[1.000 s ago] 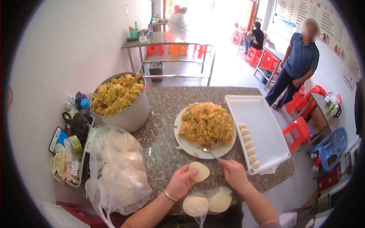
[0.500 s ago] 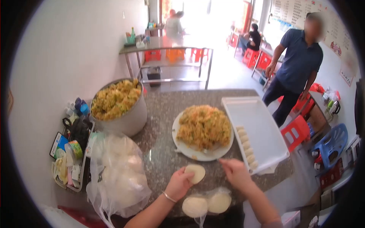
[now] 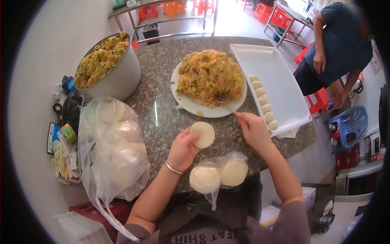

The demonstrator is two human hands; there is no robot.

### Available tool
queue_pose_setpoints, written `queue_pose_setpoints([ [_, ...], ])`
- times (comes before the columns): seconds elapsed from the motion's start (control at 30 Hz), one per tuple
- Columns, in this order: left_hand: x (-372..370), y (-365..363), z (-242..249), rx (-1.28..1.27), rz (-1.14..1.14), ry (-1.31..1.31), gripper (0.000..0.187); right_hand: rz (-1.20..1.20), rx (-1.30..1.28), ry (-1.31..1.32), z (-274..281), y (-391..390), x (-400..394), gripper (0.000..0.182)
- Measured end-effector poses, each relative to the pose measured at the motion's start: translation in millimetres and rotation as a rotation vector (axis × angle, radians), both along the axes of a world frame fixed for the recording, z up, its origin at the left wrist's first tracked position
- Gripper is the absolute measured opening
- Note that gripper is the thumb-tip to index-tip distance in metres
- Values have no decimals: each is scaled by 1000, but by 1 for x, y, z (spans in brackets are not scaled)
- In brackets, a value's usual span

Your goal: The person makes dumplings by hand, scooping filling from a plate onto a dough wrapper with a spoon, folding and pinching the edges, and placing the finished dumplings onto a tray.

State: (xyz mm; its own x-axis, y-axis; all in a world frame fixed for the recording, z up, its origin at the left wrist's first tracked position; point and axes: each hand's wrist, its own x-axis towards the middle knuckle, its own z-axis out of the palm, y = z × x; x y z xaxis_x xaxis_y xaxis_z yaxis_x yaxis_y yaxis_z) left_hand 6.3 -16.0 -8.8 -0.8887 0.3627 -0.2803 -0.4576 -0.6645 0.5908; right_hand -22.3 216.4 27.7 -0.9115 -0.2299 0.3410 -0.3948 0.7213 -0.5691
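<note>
My left hand (image 3: 183,149) holds a round, flat dough wrapper (image 3: 205,135), with the thumb on its face. In my right hand (image 3: 252,129) is the handle of a spoon (image 3: 220,100), whose bowl rests in the yellow-orange filling (image 3: 209,75) heaped on a white plate (image 3: 183,104). Two stacks of round wrappers (image 3: 205,177) lie in thin plastic near my body. To the right of the plate, a white tray (image 3: 280,81) bears a row of several pleated dumplings (image 3: 266,108) along its left side.
A metal pot (image 3: 129,73) of filling stands at the back left of the speckled counter (image 3: 162,53). Plastic-bagged dough (image 3: 118,142) lies in front of it. Beyond the tray stands a person in dark blue (image 3: 341,40). A blue chair (image 3: 351,126) is at right.
The view has tilted down, so everything sits higher. My right hand's spoon now reaches into the filling's edge. The wrapper in my left hand faces up more. The person appears closer and leans.
</note>
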Motion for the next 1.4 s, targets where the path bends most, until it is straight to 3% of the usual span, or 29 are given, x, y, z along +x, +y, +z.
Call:
queue_pose_setpoints([
  [0.5, -3, 4, 5, 100, 20, -24, 40, -81, -135, -188, 12, -2, 18, 19],
  [0.77, -2, 6, 9, 319, 30, 29, 46, 50, -168, -229, 14, -24, 44, 19],
  [0.97, -8, 1, 9, 320, 207, 42, 46, 161, -77, -228, 30, -23, 40, 19],
  [1.07, -9, -2, 13, 257, 196, 22, 46, 106, -195, -222, 37, -31, 21, 20],
  [1.23, -10, -5, 11, 297, 167, 23, 46, 170, -146, -210, 12, -42, 0, 20],
  [1.4, -10, -5, 10, 324, 181, 28, 47, 68, -174, -384, 15, -36, 5, 21],
])
